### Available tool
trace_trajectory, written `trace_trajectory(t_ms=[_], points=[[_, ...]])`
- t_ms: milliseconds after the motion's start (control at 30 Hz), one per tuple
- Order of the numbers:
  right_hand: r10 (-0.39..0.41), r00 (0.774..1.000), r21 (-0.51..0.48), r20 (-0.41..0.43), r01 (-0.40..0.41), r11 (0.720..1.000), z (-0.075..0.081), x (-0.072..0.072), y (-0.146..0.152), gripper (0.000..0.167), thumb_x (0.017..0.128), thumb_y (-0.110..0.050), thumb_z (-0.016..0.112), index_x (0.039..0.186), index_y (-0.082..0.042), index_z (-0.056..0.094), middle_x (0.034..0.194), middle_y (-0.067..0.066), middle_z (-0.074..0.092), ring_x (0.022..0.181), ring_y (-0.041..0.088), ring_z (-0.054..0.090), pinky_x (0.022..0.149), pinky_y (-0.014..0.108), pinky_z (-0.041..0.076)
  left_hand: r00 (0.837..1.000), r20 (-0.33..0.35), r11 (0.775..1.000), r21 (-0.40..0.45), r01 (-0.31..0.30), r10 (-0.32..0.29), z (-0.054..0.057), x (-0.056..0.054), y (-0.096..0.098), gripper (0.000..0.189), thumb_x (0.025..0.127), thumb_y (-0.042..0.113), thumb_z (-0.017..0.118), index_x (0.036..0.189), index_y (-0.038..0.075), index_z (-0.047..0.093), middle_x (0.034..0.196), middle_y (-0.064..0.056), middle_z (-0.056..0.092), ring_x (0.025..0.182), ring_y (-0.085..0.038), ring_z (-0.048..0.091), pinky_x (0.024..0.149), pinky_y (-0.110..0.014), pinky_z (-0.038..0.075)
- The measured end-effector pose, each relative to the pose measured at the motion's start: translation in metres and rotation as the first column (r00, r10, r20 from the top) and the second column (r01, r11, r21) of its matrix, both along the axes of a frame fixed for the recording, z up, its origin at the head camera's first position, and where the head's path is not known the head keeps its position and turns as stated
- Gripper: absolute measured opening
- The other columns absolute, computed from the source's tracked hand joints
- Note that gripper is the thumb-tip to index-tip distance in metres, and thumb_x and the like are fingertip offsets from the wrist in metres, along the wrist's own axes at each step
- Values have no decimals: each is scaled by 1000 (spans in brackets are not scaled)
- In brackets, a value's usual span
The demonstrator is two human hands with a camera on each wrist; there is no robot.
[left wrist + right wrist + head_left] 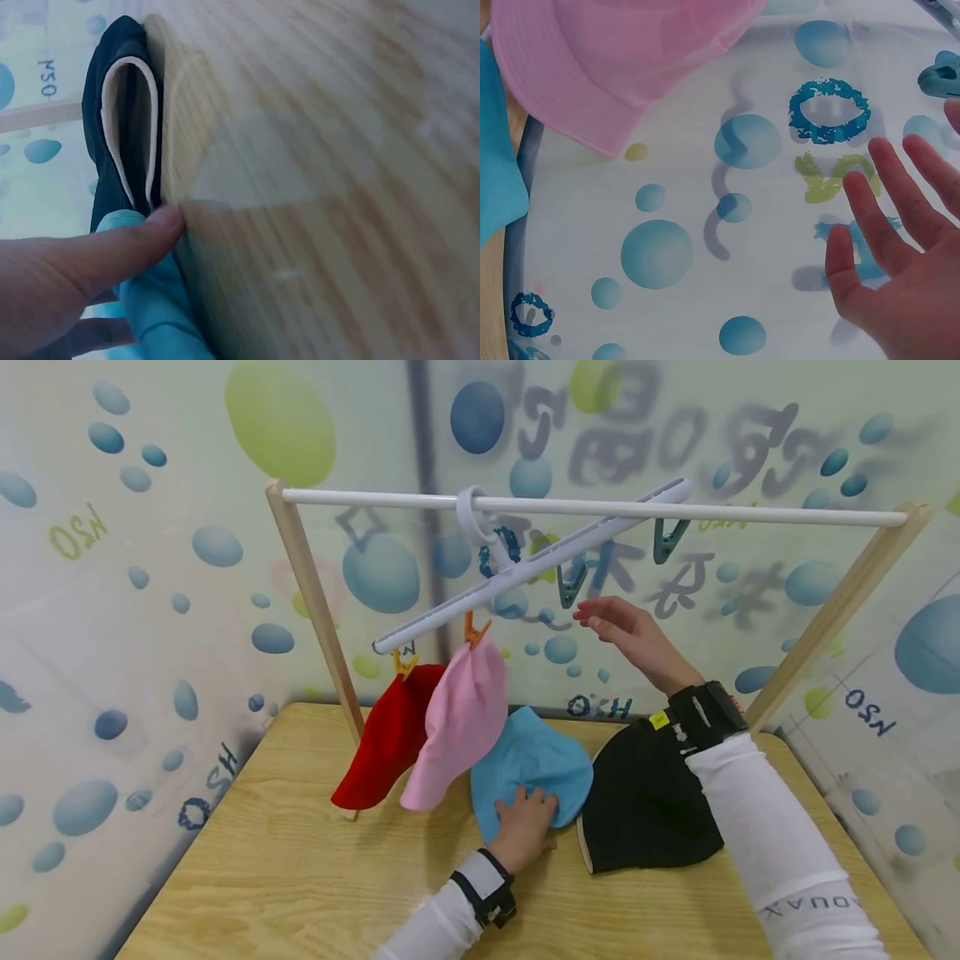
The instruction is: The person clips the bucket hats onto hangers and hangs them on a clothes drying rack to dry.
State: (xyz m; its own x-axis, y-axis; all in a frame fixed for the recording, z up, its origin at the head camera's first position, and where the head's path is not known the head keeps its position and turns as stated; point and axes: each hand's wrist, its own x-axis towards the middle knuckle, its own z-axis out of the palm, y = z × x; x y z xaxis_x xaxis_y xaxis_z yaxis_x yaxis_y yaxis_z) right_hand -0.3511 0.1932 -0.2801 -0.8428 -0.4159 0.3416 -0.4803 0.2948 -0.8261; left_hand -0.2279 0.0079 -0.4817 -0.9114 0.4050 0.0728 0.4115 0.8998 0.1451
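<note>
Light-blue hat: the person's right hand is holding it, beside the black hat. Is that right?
Not quite: the left hand holds the light-blue hat, as the head view shows. The hat is indeed beside the black hat.

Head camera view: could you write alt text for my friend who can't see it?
A person's left hand grips a light-blue hat on a wooden table, while the right hand is raised near a green clip. A red hat and a pink hat hang clipped to a tilted white hanger; a black hat lies beside the light-blue one.
</note>
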Motion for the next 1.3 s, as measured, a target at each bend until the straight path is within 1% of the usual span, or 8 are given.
trace_trajectory(t_ms=[300, 367, 467, 567, 767, 933, 1133, 1300], points=[[16, 1000, -33, -9, -17, 999, 13, 1, -5, 43, 102, -21, 48, 141, -2, 42, 137, 15, 50, 125, 26, 45, 99, 37, 36, 989, -84, 991, 58, -119, 124, -10, 0, 5, 54, 67, 34, 88, 104, 10, 58, 100, -4, 59, 98, -27, 51, 70, -58, 42], [19, 1000, -39, -11, -20, 999, 16, 2, -7, 44, 103, -21, 47, 142, -2, 40, 139, 16, 48, 127, 27, 43, 101, 39, 35, 983, -133, 991, 59, -117, 124, -16, -1, 4, 47, 69, 27, 87, 102, 10, 59, 97, -4, 58, 96, -27, 50, 68, -57, 42], [25, 1000, -61, -11, -25, 998, 22, 2, -10, 46, 103, -19, 46, 145, -3, 35, 140, 17, 45, 129, 28, 41, 103, 41, 34, 984, -131, 993, 45, -112, 117, -13, 0, 4, 31, 76, 12, 80, 102, 11, 64, 96, -5, 59, 96, -27, 50, 68, -57, 43], [33, 999, -105, -22, -35, 994, 27, 4, -14, 47, 104, -17, 44, 146, -3, 32, 140, 17, 44, 129, 28, 41, 104, 44, 33, 990, -77, 993, 46, -113, 117, -3, 3, 2, 24, 81, 1, 72, 103, 12, 67, 98, -7, 59, 97, -28, 51, 68, -57, 45], [42, 997, -204, -71, -56, 977, 31, 6, -17, 40, 104, -15, 41, 141, -1, 37, 140, 20, 43, 128, 24, 43, 102, 41, 36, 996, -43, 992, 102, -73, 77, 9, 7, -4, 23, 83, 4, 72, 105, 11, 67, 98, -11, 59, 92, -30, 55, 60, -52, 50], [46, 995, -276, -88, -69, 959, 32, 6, -18, 33, 104, -15, 42, 134, 1, 44, 132, 11, 53, 122, 22, 47, 99, 38, 38, 997, -71, 986, 169, -8, 20, 22, 5, -10, 25, 80, 4, 73, 104, 6, 66, 92, -11, 59, 80, -28, 59, 52, -39, 50], [47, 995, -297, -93, -73, 952, 34, 6, -23, 31, 104, -16, 44, 131, 0, 47, 127, 8, 57, 119, 21, 50, 99, 39, 39, 991, -120, 956, 278, 94, -63, 47, -1, -22, 33, 71, -9, 72, 101, -1, 61, 80, -12, 61, 74, -27, 63, 57, -34, 49], [59, 993, -311, -101, -88, 946, 32, 6, -24, 30, 103, -15, 45, 131, -5, 50, 122, 2, 60, 117, 20, 51, 96, 36, 40, 987, -159, 952, 298, 71, -24, 65, -3, -28, 35, 70, -9, 73, 103, -2, 62, 83, -14, 64, 76, -30, 64, 62, -39, 52]])
